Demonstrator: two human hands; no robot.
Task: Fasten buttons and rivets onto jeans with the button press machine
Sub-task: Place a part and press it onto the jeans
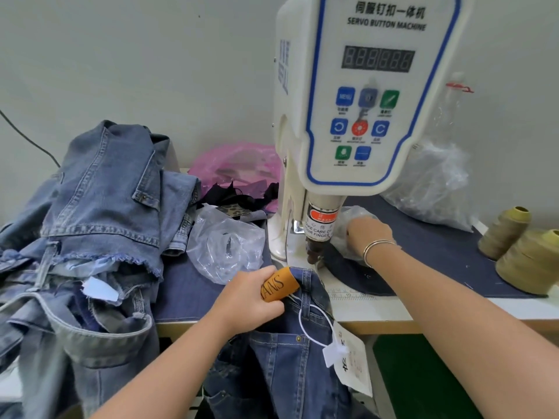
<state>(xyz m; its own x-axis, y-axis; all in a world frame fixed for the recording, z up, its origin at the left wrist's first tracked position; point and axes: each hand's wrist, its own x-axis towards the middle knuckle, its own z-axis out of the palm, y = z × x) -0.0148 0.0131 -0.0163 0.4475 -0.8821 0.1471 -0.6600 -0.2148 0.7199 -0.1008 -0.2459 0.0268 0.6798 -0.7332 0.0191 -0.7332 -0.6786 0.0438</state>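
Jeans (290, 358), dark blue, hang over the near table edge (393, 316) below the button press machine (363, 101); the waistband sits just near of the press head (317, 237), which stands above it, not touching. Orange-brown leather patch (279, 287) at waistband, lettering partly readable.

Left hand (251, 300): fingers curled round the waistband at the patch, thumb over the patch's left part. Fabric bunched in the grip; the rest of the jeans falls down and right of the hand. White paper tag (351, 358) on a white loop dangles from the waistband, right of the hand.

Right hand (367, 234): reaches into a small clear plastic bag (351, 219) just right of the press head. Fingertips hidden by bag and machine; cannot tell whether they pinch anything. Thin bangles (375, 247) at wrist.

Surroundings: pile of lighter blue jeans (99, 213) at left, well apart from the held pair. Crumpled clear bag (227, 246) between pile and machine. Pink bag (236, 167) far, behind it. Large clear bag (435, 182) far right, against the wall. Two olive thread cones (520, 249) at right on the dark table cloth (438, 246). Machine display unlit.
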